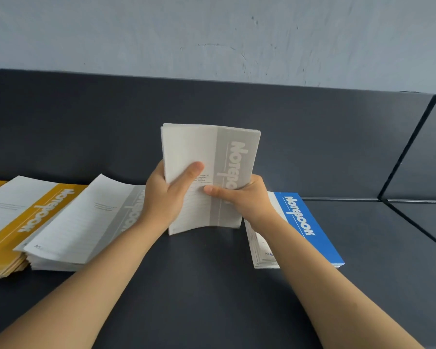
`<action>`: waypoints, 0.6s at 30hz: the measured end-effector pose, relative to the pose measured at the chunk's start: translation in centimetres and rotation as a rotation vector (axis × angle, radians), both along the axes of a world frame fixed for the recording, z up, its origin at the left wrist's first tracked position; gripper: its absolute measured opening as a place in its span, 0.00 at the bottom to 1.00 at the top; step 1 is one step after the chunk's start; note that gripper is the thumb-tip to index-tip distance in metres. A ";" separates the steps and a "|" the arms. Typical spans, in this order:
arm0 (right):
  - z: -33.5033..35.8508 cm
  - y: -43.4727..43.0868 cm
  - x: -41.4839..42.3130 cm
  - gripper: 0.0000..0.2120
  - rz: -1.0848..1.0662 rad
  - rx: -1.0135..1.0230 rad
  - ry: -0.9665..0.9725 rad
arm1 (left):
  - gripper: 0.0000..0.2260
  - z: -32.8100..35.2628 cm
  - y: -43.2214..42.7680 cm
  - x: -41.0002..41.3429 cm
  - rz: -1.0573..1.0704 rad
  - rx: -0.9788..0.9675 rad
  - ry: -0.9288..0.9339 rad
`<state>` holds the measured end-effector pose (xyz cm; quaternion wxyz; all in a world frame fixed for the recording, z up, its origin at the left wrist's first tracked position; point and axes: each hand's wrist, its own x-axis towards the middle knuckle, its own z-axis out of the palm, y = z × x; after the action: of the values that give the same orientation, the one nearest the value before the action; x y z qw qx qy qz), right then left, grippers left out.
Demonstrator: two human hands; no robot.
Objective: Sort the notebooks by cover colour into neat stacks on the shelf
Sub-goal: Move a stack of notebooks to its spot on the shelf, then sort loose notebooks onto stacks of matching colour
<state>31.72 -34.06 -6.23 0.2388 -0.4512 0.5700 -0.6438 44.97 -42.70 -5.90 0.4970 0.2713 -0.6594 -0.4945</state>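
"Grey covers, are they, the ones you're holding?"

"Yes. From the head view, I hold a grey bundle (pixel 207 177) of notebooks upright in the middle of the dark shelf (pixel 212 285), its lower edge down at the surface and bowed. My left hand (pixel 166 195) grips the left edge with the thumb laid across the front cover. My right hand (pixel 244 197) clasps the right edge, thumb pointing left over the cover."

"Anything to read on it?"

"'Notebook' in white letters, running sideways along the darker grey band. There is small print near my left thumb, too fine to make out."

"And the rest?"

"To my left a grey stack (pixel 81 222) lies flat, with 'A5' at its near corner and the same word blurred on its band. Hard against it, further left, lies a yellow stack (pixel 23 222), 'Notebook' in white on the yellow stripe. On my right, partly behind my wrist, lies a blue stack (pixel 300 227), 'Notebook' in white on blue and 'A5' at the near corner. A pale wall (pixel 212 34) rises behind the shelf."
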 end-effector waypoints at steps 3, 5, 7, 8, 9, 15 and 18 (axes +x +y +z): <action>0.2 0.0 0.3 0.19 -0.022 0.075 0.023 | 0.18 0.0 -1.3 0.4 0.051 -0.010 -0.107; -0.2 -0.5 0.4 0.26 -0.140 0.198 0.098 | 0.21 -0.4 -2.3 0.4 0.063 0.065 -0.277; -0.8 -0.9 0.3 0.33 -0.249 0.386 0.222 | 0.24 -1.1 -2.7 0.3 0.067 0.123 -0.485; -1.2 -1.0 0.2 0.36 -0.273 0.470 0.291 | 0.25 -1.3 -2.7 0.1 0.072 0.132 -0.588; -1.6 -1.1 0.0 0.38 -0.288 0.529 0.359 | 0.25 -1.5 -2.6 0.0 0.079 0.127 -0.677; -0.3 -0.1 -1.5 0.24 -0.366 0.430 0.539 | 0.19 -1.2 -1.5 -0.5 0.136 -0.042 -0.999; 1.7 1.5 -2.9 0.19 -0.336 0.427 0.419 | 0.24 -0.9 -0.7 -0.5 0.315 -0.337 -1.224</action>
<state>28.84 -32.59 -4.58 0.0961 -0.4132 0.7949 -0.4338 44.47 -43.45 -6.78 0.1340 0.5156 -0.8440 -0.0616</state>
